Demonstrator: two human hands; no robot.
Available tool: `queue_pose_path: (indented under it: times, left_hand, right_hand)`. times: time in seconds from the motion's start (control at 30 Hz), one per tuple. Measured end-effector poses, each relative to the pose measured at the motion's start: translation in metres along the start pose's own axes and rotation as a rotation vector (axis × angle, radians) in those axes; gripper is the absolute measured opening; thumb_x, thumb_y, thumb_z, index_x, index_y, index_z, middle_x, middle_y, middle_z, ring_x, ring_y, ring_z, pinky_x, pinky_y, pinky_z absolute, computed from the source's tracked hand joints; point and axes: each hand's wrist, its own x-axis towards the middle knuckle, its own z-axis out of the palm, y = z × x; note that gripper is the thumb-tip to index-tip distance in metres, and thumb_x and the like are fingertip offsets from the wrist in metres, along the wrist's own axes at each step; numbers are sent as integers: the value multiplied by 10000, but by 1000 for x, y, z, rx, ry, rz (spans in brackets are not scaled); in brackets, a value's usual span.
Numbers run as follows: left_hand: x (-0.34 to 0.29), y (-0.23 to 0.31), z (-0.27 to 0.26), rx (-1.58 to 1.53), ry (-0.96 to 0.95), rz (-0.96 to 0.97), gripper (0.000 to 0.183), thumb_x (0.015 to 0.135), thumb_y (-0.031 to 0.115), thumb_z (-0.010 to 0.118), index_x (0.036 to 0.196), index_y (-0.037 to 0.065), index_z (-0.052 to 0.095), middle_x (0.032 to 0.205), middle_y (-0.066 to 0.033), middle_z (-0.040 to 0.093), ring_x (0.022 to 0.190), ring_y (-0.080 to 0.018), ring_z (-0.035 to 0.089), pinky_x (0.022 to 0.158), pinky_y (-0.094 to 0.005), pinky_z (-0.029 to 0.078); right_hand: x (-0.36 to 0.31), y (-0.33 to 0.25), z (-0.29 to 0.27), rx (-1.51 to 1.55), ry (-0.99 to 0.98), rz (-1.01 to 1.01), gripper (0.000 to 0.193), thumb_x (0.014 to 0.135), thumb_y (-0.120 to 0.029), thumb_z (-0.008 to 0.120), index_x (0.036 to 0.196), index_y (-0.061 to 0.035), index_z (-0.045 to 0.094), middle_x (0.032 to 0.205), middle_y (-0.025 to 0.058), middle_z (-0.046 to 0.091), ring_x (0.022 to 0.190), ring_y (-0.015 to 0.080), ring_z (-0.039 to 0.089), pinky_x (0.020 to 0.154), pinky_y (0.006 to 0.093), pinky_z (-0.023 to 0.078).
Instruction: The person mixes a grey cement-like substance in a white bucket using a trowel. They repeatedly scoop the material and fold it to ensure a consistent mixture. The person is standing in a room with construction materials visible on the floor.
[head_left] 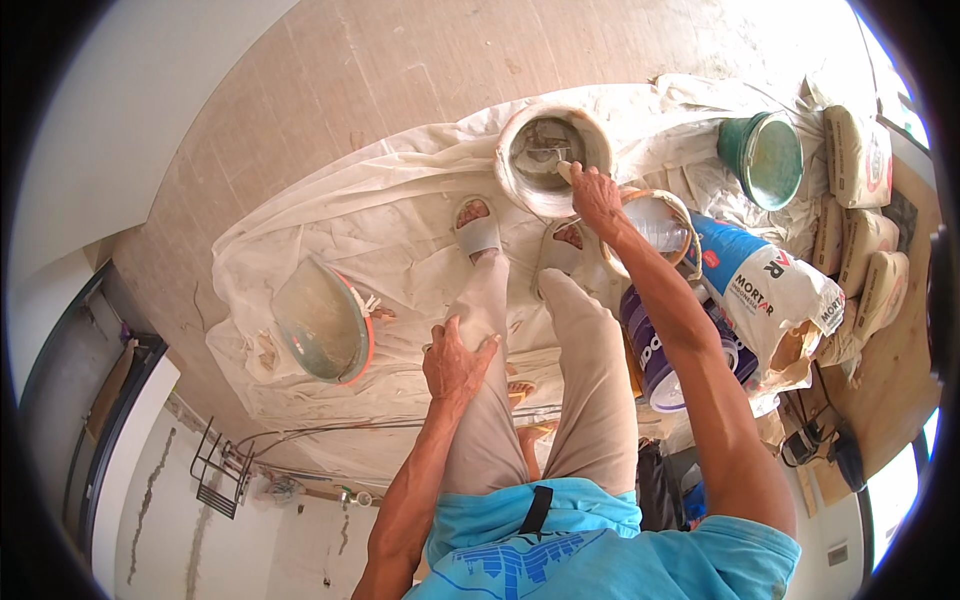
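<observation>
A whitish bucket (507, 168) stands on the drop cloth in front of my feet, with grey wet mix inside. My right hand (597, 203) is closed at its right rim around the pale handle of a trowel (548, 157). The trowel's blade dips into the bucket, and its exact shape is partly lost in the mix. My left hand (460, 362) rests on my left knee, holding nothing, with its fingers spread over the trouser leg.
Right of the bucket are a tan-rimmed pail (655, 222), a green bucket (740, 150), a blue and white sack (745, 275), purple containers (652, 350) and several stacked bags (857, 165). A round tub (320, 320) sits left on the drop cloth (400, 230).
</observation>
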Motion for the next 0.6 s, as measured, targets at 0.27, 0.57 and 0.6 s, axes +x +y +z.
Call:
queue_pose_path:
  times: [0.27,0.57,0.6]
  left_hand:
    - [-3,5,-7,-38,-34,-63,787,796,508,787,1351,-3,564,1228,-245,619,1117,-422,628,953,-503,499]
    - [-5,4,-5,-43,-42,-68,777,798,505,787,1339,-7,567,1213,-245,621,1102,-433,630,944,-510,499]
    - [-5,1,-2,-30,-12,-41,763,795,498,794,1332,7,566,1187,-232,619,1057,-430,645,910,-505,515]
  right_hand:
    - [0,-4,5,10,-37,65,268,949,-82,563,1211,-100,614,952,247,713,879,389,744,710,464,606]
    - [-4,16,-12,361,-85,282,566,827,-177,644,1393,-192,642,1111,239,731,1015,419,705,904,500,548]
    - [-7,17,-11,370,-46,273,532,836,-167,638,1367,-192,650,1106,234,731,1021,421,702,903,508,546]
